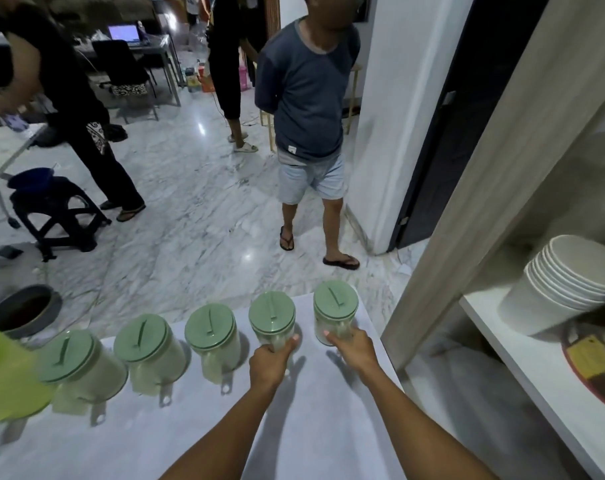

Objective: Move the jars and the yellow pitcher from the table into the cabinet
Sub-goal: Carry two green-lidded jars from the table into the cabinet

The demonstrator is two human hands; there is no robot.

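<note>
Several clear jars with green lids stand in a row along the far edge of the white table [294, 427]. My right hand [351, 348] grips the rightmost jar [335, 306] at its near side. The jar beside it [271, 315] is gripped by my left hand [271, 358]. Three more jars [213, 336] [148, 348] [76, 362] stand further left, untouched. A yellow pitcher [3, 375] shows at the left edge, partly cut off. The open cabinet shelf [522, 362] lies to the right.
On the cabinet shelf sit a stack of white bowls [564, 282] and a round patterned tray [595, 362]. A person in a blue shirt [308, 98] stands just beyond the table. Other people, a black stool [55, 209] and a bin [24, 310] are on the marble floor.
</note>
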